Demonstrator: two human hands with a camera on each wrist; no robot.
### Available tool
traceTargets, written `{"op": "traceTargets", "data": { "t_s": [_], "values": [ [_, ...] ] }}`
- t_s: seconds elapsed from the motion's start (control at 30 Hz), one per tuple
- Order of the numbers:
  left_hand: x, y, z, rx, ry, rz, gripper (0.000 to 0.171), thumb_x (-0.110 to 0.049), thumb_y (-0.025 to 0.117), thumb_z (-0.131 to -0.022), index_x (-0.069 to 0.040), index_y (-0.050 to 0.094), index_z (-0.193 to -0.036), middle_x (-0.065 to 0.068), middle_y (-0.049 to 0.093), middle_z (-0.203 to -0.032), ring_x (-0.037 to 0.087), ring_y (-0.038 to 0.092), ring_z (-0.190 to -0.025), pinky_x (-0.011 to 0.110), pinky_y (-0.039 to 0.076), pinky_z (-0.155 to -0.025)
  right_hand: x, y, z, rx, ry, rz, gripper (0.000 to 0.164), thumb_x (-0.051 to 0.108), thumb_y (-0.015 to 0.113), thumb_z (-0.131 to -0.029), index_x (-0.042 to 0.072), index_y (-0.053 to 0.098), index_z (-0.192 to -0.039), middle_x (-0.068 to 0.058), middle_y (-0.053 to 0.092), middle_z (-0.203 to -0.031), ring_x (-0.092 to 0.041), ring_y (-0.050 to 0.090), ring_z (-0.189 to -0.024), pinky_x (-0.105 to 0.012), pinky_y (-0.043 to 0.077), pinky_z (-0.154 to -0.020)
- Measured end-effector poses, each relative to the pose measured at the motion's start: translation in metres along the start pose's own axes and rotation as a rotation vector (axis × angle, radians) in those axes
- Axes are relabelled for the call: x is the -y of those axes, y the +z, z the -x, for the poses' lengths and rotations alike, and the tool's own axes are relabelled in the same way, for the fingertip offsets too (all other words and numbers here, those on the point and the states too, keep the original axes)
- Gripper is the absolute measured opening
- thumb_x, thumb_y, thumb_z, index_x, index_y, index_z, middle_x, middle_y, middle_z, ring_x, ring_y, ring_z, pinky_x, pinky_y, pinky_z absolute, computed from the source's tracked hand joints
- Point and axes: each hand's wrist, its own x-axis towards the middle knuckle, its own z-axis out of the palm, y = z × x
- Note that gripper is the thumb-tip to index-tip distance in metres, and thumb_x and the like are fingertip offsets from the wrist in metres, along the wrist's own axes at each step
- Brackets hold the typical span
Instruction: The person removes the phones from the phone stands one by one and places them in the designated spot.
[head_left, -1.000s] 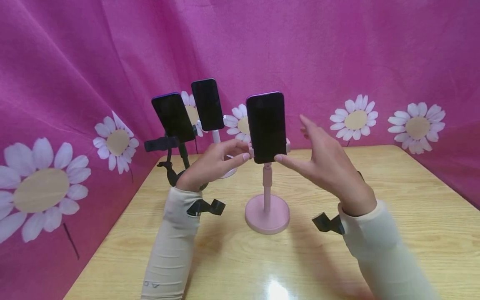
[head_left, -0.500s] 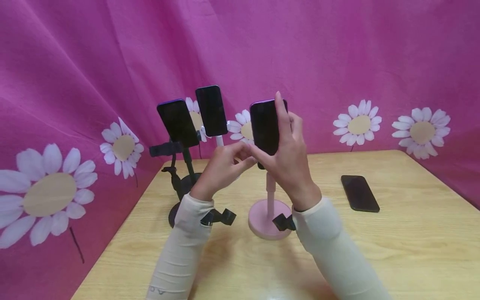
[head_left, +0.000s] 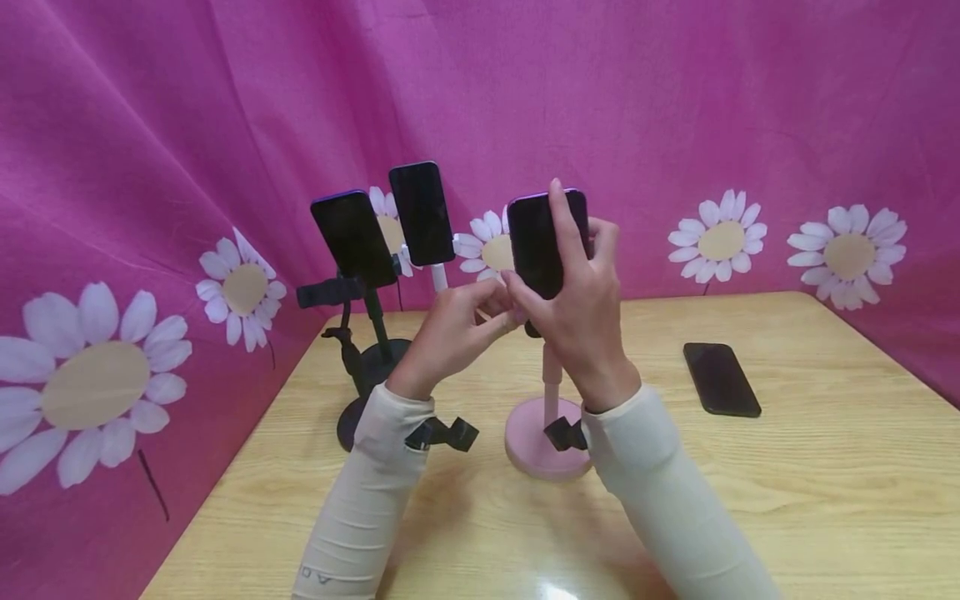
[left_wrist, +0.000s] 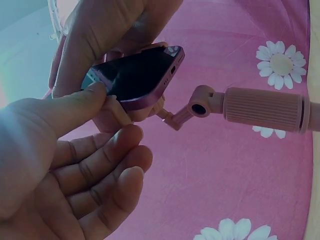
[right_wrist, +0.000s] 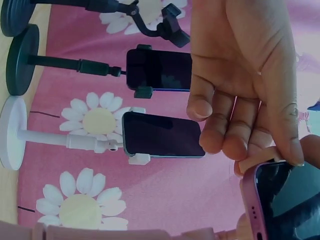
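Note:
A black-screened phone with a purple edge (head_left: 532,242) sits upright in the clamp of a pink phone stand (head_left: 525,437). My right hand (head_left: 588,321) grips the phone from the right, thumb at its left edge, one finger straight up over the screen and others behind. At the lower left of the phone, my left hand (head_left: 453,337) pinches the pink clamp (left_wrist: 117,112) between thumb and fingers. The left wrist view shows the phone's bottom edge and the stand's jointed neck (left_wrist: 200,102). Part of the screen is hidden behind my right hand.
Left of my hands stand a dark green stand with a phone (head_left: 356,242), a white stand with a phone (head_left: 422,212) and a black stand with its holder (head_left: 330,292). Another phone (head_left: 722,379) lies flat on the wooden table (head_left: 825,500) at the right. Pink flowered cloth (head_left: 637,100) hangs behind.
My right hand has moved left from beside the phone to grip it across the front. My left hand has shifted slightly right, staying at the clamp. The phone lying flat has come into sight.

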Motion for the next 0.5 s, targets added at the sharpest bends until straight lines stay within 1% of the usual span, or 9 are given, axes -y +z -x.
{"op": "traceTargets", "data": {
  "t_s": [0.23, 0.37, 0.5],
  "values": [
    [-0.0001, 0.0026, 0.0001, 0.007, 0.023, 0.0, 0.025, -0.029, 0.074, -0.086, -0.014, 0.068, -0.106, -0.005, 0.069, -0.089, 0.007, 0.063, -0.082, 0.027, 0.053, -0.072, 0.0015, -0.0032, -0.0001, -0.014, -0.001, 0.009, 0.084, 0.026, 0.078, -0.077, 0.026, 0.035, -0.15, -0.018, 0.043, -0.117, -0.027, 0.05, -0.104, -0.043, 0.054, -0.08],
    [0.002, 0.0027, -0.0002, 0.007, 0.046, 0.01, 0.024, -0.027, 0.074, -0.087, -0.013, 0.067, -0.104, -0.005, 0.067, -0.085, 0.008, 0.061, -0.08, 0.027, 0.052, -0.072, 0.0022, -0.0033, 0.0002, -0.015, -0.004, 0.003, 0.084, 0.025, 0.078, -0.078, 0.026, 0.036, -0.15, -0.018, 0.043, -0.118, -0.027, 0.049, -0.104, -0.043, 0.054, -0.081],
    [0.0036, 0.0025, -0.001, 0.0, 0.084, 0.008, 0.021, -0.024, 0.073, -0.087, -0.012, 0.066, -0.103, -0.005, 0.064, -0.08, 0.011, 0.058, -0.077, 0.028, 0.051, -0.071, 0.0033, -0.0029, 0.0007, -0.023, -0.005, -0.013, 0.082, 0.024, 0.077, -0.077, 0.025, 0.036, -0.149, -0.018, 0.043, -0.118, -0.027, 0.049, -0.104, -0.043, 0.054, -0.081]
  ]
}}
